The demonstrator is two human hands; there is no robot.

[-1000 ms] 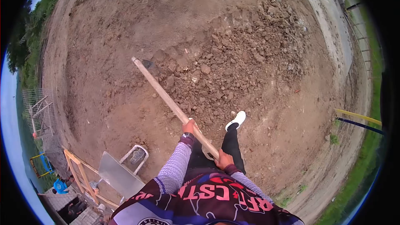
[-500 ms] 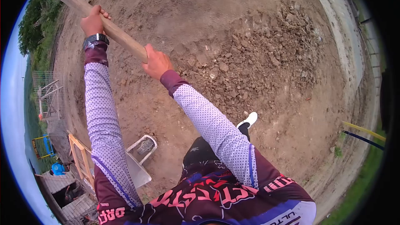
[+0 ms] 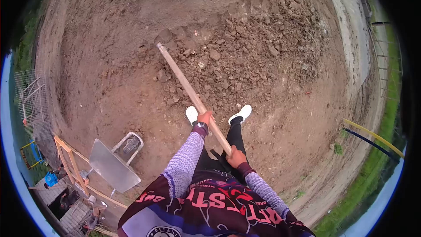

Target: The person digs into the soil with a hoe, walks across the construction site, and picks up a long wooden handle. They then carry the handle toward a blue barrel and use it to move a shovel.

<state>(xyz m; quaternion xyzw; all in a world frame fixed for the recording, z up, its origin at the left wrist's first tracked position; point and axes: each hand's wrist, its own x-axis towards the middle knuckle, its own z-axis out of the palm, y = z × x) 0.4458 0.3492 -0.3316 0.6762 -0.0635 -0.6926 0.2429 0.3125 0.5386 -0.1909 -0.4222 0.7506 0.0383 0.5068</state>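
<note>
My left hand point(image 3: 205, 117), with a watch at the wrist, is wrapped round the middle of a long wooden tool handle point(image 3: 182, 79). Nearer my body, my right hand point(image 3: 237, 156) grips the same handle close to its end. The handle slants away from me, and its far tip meets the ground at the left edge of a patch of broken soil point(image 3: 263, 48). A metal collar shows at that tip; the rest of the tool's head cannot be made out against the dirt. Both hands are closed.
My white shoes point(image 3: 240, 114) stand at the near edge of the clods. A wheelbarrow point(image 3: 114, 166) is at left, beside a wooden frame point(image 3: 66, 158) and wire mesh point(image 3: 33, 105). People are at lower left. Yellow and black bars point(image 3: 372, 138) lie right, below a pale concrete strip point(image 3: 351, 22).
The handle has come down from raised at upper left to low in front of me, its far end now at the soil. Both hands moved down and right with it.
</note>
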